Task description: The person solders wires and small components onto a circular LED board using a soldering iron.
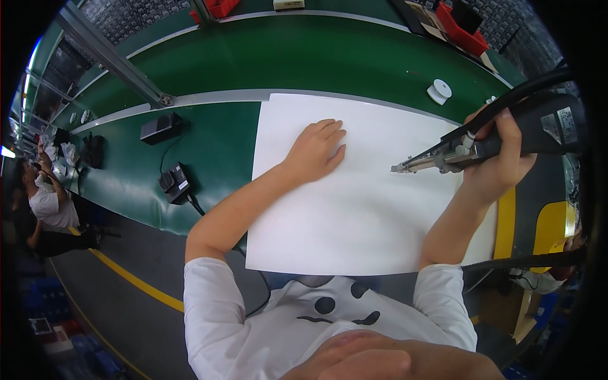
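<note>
A large white sheet (342,225) covers the green workbench in front of me. My left hand (316,152) rests palm down on its upper middle, thumb apart from the fingers, holding nothing. Over the sheet's right side, my right hand (503,161) is wrapped round a black hand tool with a slim metal nozzle (437,159). The nozzle points left toward the sheet; I cannot tell whether its tip touches the paper. A thick black hose or arm runs along the tool to the right edge. Part of the tool's body is hidden by my fingers.
Two black boxy devices (161,128) (175,182) with cables sit left of the sheet. Beyond the bench's metal rail is a green conveyor belt (304,57) with a white spool (439,92). A red bin (462,28) stands far right. Another person (54,202) is at the far left.
</note>
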A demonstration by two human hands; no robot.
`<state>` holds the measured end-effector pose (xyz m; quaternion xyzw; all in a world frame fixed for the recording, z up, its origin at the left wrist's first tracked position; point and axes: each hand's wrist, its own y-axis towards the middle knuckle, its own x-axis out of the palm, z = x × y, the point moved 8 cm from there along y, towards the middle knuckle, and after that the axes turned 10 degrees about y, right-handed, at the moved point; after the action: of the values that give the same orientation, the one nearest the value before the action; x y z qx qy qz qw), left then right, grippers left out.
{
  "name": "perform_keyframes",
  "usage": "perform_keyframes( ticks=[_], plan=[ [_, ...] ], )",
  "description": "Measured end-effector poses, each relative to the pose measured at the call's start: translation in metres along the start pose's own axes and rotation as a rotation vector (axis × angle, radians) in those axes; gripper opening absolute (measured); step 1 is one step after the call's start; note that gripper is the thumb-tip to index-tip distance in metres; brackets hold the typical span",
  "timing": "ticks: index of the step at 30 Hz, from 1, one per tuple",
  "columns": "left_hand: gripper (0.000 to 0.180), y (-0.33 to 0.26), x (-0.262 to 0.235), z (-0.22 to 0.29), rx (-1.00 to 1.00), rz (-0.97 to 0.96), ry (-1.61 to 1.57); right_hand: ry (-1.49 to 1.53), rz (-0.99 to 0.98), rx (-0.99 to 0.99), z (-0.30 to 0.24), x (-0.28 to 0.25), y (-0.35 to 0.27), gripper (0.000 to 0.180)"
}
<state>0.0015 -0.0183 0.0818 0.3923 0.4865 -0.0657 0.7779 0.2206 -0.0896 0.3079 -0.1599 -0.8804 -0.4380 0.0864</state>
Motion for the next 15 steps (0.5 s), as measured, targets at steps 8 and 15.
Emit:
perform_keyframes(
  ticks=[8,15],
  plan=[
    [0.029,-0.002,-0.003,0.001,0.024,0.040,0.019,0.061,-0.030,0.005,0.002,-0.002,-0.002,0.019],
    [0.029,0.005,-0.011,0.005,0.004,0.059,-0.028,0.049,-0.017,-0.019,-0.002,-0.002,0.002,0.020]
  ],
)
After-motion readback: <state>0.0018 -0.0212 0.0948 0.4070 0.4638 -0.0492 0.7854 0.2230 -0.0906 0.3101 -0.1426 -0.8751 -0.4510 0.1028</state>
